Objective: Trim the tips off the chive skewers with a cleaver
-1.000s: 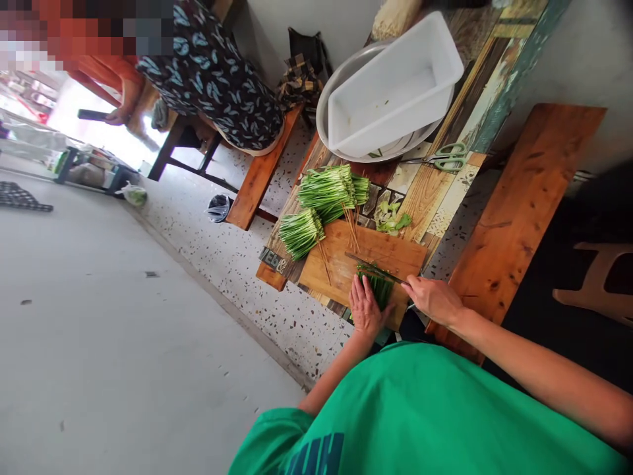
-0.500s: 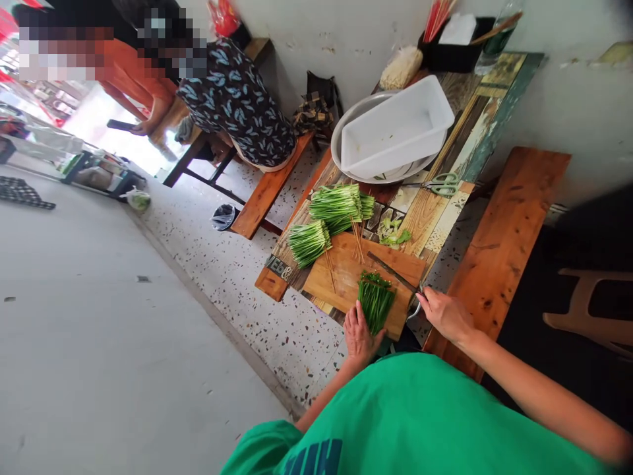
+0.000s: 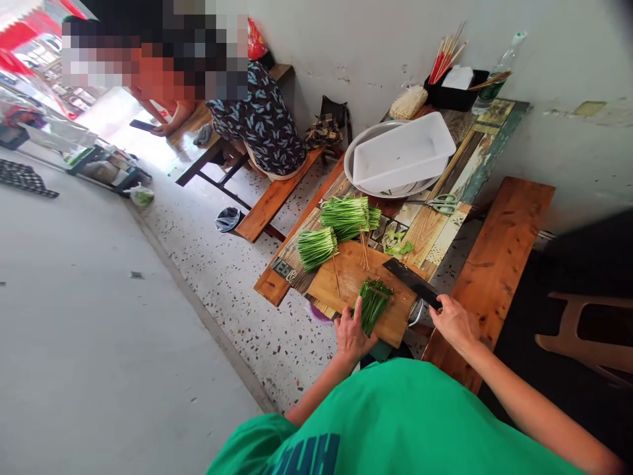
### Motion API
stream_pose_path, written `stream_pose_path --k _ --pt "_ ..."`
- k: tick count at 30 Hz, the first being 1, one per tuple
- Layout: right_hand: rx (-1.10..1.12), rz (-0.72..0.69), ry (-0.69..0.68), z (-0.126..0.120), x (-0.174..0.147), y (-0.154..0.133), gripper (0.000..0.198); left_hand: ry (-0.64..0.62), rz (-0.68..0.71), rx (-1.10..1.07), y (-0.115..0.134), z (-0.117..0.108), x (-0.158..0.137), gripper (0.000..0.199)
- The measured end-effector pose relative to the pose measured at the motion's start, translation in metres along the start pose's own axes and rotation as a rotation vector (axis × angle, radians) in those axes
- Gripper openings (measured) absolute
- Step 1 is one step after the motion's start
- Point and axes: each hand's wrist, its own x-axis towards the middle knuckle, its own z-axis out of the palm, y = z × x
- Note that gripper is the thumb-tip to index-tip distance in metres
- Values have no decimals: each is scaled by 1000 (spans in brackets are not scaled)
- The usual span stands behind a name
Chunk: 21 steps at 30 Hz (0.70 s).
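A bunch of green chives [image 3: 376,305] lies on the wooden cutting board [image 3: 329,277]. At its left side and near end is my left hand [image 3: 350,333], fingers spread and not wrapped round the stalks. My right hand [image 3: 457,323] grips a dark-bladed cleaver [image 3: 410,278] by its handle, over the board's right side. Its broad blade face shows, apart from the chives. Thin wooden skewers [image 3: 364,251] lie at the far edge of the board. Behind them are tied-looking green bundles of stalks [image 3: 316,248].
Beyond the bundles, a white plastic tub [image 3: 403,155] rests in a metal basin [image 3: 352,173]. Scissors [image 3: 442,203] and leaf scraps [image 3: 395,243] lie on the table. A bench [image 3: 509,264] stands to the right. Two people sit at another table; one wears a patterned shirt [image 3: 271,125].
The cleaver has turned from edge-on so its flat face shows, and sits slightly apart from the chives. My left fingers have spread. The view has shifted a little.
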Motion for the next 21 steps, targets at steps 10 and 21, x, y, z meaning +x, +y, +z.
stream_pose_path --k 10,21 --pt "101 199 68 -34 -7 22 33 22 -53 -267 1 -62 -10 105" --pt "7 553 179 -134 -33 121 38 85 235 -291 149 -46 140 106"
